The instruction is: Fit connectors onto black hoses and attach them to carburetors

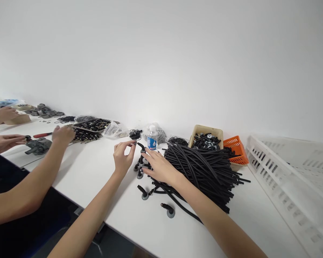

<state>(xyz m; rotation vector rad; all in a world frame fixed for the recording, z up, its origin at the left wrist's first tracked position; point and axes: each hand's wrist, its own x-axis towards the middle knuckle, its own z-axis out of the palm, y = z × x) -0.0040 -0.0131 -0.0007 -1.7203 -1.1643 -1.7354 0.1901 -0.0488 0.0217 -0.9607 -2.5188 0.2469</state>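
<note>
Black elbow tube (pixel 141 146): mid-table, just left of the heaped hoses (pixel 197 166). Left hand (pixel 123 153) pinches its end, thumb to forefinger; right hand (pixel 160 165) loose, fingers spread, contact with tube indeterminate. Near: front edge of white table (pixel 88 175) runs diagonally under both forearms; open surface between left forearm and co-worker's arm (pixel 27 193). Right: slotted white crate (pixel 269 173) bounds the space. Beyond: bottle (pixel 152 139), blue label, lettering illegible. Rear: plain white wall (pixel 156 71).
</note>
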